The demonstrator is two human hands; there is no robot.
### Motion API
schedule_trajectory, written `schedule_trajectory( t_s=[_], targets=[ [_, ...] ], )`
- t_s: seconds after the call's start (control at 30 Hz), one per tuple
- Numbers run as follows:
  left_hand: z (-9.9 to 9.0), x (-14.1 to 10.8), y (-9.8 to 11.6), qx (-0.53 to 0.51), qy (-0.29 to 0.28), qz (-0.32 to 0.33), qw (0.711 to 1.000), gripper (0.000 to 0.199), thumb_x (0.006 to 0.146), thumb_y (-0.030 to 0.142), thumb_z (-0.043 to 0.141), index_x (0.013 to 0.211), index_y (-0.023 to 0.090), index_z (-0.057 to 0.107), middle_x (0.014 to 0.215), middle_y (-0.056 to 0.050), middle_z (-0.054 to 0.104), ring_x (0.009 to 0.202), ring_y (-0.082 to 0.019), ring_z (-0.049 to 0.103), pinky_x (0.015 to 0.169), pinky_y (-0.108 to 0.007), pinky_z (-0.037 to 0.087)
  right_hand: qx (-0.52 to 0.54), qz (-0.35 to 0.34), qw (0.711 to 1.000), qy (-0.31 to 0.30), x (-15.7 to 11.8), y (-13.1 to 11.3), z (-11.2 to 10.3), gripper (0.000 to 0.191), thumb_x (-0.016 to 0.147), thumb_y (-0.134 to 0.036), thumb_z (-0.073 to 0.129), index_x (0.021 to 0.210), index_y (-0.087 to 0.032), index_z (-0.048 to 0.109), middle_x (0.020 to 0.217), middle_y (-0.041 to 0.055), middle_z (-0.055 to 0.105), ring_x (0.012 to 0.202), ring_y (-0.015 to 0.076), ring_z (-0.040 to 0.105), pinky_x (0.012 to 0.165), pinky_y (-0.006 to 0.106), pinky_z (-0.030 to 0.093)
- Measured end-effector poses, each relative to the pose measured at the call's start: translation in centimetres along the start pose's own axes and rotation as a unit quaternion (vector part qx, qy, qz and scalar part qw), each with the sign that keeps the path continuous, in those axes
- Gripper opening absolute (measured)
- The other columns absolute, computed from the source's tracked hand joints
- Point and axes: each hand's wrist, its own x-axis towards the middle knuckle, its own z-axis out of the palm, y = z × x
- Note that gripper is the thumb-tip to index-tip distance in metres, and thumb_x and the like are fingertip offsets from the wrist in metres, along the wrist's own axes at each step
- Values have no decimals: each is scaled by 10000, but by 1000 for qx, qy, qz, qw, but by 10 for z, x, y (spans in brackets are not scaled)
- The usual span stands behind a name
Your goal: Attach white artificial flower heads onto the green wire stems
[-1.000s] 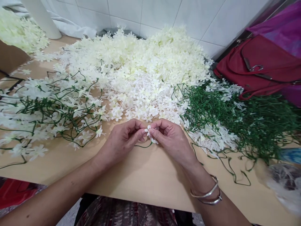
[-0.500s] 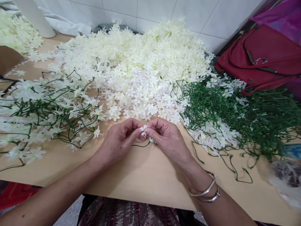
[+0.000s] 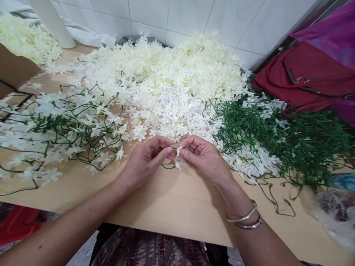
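Note:
Near the table's front middle, my left hand (image 3: 149, 157) pinches a green stem just behind a small white flower (image 3: 179, 151). My right hand (image 3: 205, 159) closes thumb and finger on the petals of that flower from the other side. Just below hangs a second white flower (image 3: 178, 165) on a curved green stem. Beyond my hands spreads a large heap of white and cream flowers (image 3: 166, 70). White flowers with green stems (image 3: 58, 122) lie to the left. A tangle of green stems (image 3: 246, 122) lies to the right.
A red bag (image 3: 310, 74) leans at the back right beside purple cloth (image 3: 330, 29). A clear plastic bag (image 3: 337, 214) sits at the right edge. A brown box (image 3: 16, 68) and a white post (image 3: 54, 24) stand at the left, before a tiled wall (image 3: 188, 14).
The flower between my fingers has turned from facing up to sideways, and its green stem end now shows at my left fingertips. The whole view has shifted slightly.

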Motion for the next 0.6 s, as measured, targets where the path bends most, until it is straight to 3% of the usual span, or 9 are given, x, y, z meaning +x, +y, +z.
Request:
schedule_trajectory(
  t_s=[0.27, 0.6],
  targets=[
    [-3, 0, 1, 10, -19, 4, 1000, 175, 1014, 333, 662, 968, 178, 729, 843, -27, 761, 790, -128, 711, 752, -241, 555, -33, 5, 999, 30, -2, 2, 4, 188, 792, -343, 852, 839, -214, 723, 810, 1, 719, 757, 141, 646, 769, 305, 539],
    [-2, -1, 4, 25, -22, -9, 999, 215, 1038, 354, 608, 926, 183, 674, 796, -23, 753, 724, -134, 721, 709, -243, 566, -40, 2, 998, 39, -3, 3, 11, 188, 818, -356, 840, 806, -219, 713, 762, -10, 676, 710, 136, 600, 692, 285, 497]
  ],
)
